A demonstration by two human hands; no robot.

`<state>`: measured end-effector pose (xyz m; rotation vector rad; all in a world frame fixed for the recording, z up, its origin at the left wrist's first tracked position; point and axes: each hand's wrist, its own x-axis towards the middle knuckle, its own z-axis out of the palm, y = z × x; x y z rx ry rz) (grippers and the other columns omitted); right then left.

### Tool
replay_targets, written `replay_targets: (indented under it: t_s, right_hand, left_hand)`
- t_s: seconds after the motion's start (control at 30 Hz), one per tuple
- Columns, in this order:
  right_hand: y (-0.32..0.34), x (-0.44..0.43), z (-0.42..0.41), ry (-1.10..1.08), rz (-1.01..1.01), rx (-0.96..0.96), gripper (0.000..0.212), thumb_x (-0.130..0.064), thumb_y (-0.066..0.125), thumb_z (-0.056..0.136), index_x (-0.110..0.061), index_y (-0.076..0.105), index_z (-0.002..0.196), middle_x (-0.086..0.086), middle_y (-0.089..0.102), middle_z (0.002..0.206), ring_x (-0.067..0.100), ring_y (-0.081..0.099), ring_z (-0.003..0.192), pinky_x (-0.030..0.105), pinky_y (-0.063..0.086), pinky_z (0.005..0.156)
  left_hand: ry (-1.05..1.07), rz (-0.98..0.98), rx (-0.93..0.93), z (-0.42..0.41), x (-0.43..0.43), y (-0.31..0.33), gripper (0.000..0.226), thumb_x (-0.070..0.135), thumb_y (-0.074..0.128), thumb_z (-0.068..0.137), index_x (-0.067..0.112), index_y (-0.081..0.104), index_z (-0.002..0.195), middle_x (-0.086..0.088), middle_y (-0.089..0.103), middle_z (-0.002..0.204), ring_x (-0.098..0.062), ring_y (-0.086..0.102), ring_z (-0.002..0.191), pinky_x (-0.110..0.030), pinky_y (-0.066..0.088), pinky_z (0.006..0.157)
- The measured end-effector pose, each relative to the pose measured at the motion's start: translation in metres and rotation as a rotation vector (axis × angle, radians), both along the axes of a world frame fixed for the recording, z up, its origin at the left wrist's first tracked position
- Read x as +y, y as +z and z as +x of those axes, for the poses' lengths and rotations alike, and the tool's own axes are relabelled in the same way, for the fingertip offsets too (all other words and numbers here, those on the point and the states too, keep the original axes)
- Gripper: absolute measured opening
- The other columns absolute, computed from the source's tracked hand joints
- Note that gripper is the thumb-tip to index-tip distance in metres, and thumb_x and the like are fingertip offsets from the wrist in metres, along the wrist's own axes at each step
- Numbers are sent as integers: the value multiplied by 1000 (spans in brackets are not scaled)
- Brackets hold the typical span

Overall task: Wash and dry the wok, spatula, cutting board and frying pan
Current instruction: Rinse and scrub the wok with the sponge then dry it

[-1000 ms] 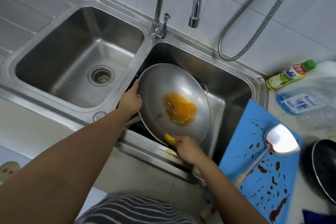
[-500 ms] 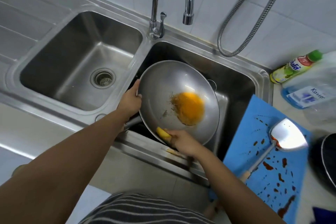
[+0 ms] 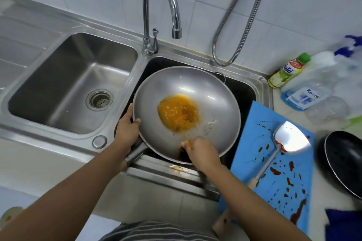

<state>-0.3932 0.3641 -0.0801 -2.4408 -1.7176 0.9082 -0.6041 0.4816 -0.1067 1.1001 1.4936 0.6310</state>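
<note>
I am scrubbing the wok (image 3: 195,88), which is sitting tilted over the right basin of the sink (image 3: 262,84), its near edge leaning by the front rim and its bowl facing up at me. My left hand (image 3: 127,133) is gripping the wok's left rim, thumb hooked over the inside edge and fingers curled behind. My right hand (image 3: 201,152) is curled and pinching a small yellow sponge (image 3: 186,142), mostly hidden under the fingers, against the near inside wall.

The orange residue (image 3: 178,113) is lying in the middle of the bowl, and I judge that the sponge needs to be travelling up into it in firm circles while the left hand is bracing the rim so the wok is not rocking or sliding into the basin. The faucet (image 3: 174,15) is not running; a rinse will probably be needed.

The wok's long handle (image 3: 137,152) is pointing down-left toward me, under my left wrist, and the small loop handle (image 3: 219,74) is sitting at the far right rim, so the long axis is running from near-left to far-right.

The spatula (image 3: 290,139) is lying on the stained blue cutting board (image 3: 274,191) on the bench, with the frying pan (image 3: 344,162) just beside them, all unwashed.
</note>
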Motion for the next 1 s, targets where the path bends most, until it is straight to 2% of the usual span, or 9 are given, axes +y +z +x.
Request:
replay_targets:
  t_s: [0.17, 0.27, 0.47, 0.57, 0.63, 0.7, 0.77, 0.87, 1.0]
  right_hand:
    - [8, 8, 18, -15, 114, -71, 42, -42, 35, 105, -14, 64, 91, 1, 61, 83, 20, 60, 78, 31, 42, 67]
    - [15, 8, 27, -59, 257, -82, 47, -46, 33, 104, -13, 66, 100, 2, 59, 93, 22, 58, 83, 32, 40, 68]
    - [44, 21, 82, -478, 460, -33, 53, -56, 33, 101, -15, 67, 97, 3, 56, 109, 15, 45, 82, 32, 33, 70]
    - [52, 36, 139, -700, 544, 78, 55, -57, 36, 99, -12, 65, 87, 12, 54, 111, 23, 50, 89, 36, 39, 76]
    - [54, 44, 182, -792, 540, 32, 57, -58, 35, 96, -11, 69, 97, 16, 54, 118, 34, 55, 102, 43, 45, 88]
    - [53, 49, 218, -787, 440, -96, 54, -50, 33, 98, -12, 65, 120, 20, 49, 129, 39, 49, 117, 47, 42, 98]
    - [49, 52, 244, -721, 327, -236, 46, -37, 31, 102, -12, 55, 134, 23, 44, 135, 41, 41, 125, 49, 37, 101]
    - [39, 54, 266, -627, 243, -335, 35, -25, 36, 103, -17, 55, 132, 23, 41, 135, 43, 38, 126, 47, 37, 100]
    - [22, 58, 274, -513, 233, -345, 36, -20, 41, 102, -26, 55, 134, 23, 42, 133, 42, 40, 121, 44, 32, 104]
  left_hand:
    - [84, -27, -72, 16, -7, 11, 62, 10, 43, 101, 43, 24, 151, -4, 62, 122, -31, 64, 105, -48, 56, 88]
    - [108, -23, -135, 24, -6, 20, 64, 9, 44, 101, 43, 24, 151, -2, 61, 124, -29, 63, 105, -46, 56, 87]
    - [113, 9, -167, 36, 2, 22, 62, 8, 48, 99, 38, 30, 150, 0, 56, 136, -27, 60, 116, -50, 51, 97]
    - [164, 20, -206, 46, -1, 25, 62, 3, 46, 100, 34, 28, 152, 6, 53, 129, -21, 60, 103, -38, 54, 83]
    - [173, 19, -223, 52, -1, 24, 63, 2, 45, 101, 35, 27, 152, 5, 52, 130, -22, 59, 101, -37, 54, 76]
    - [177, 16, -219, 59, 0, 23, 64, 2, 45, 100, 35, 28, 152, 4, 53, 131, -26, 59, 107, -43, 55, 79]
    - [180, 22, -230, 65, -1, 21, 61, 1, 43, 100, 38, 34, 148, 10, 57, 116, -24, 61, 98, -43, 56, 73]
    - [128, 58, -221, 70, -2, 18, 57, 2, 44, 100, 50, 48, 129, 13, 59, 106, -23, 63, 95, -41, 57, 67]
    - [134, 45, -251, 67, 0, 9, 57, 4, 44, 100, 46, 45, 139, 3, 61, 118, -31, 63, 102, -46, 58, 73]
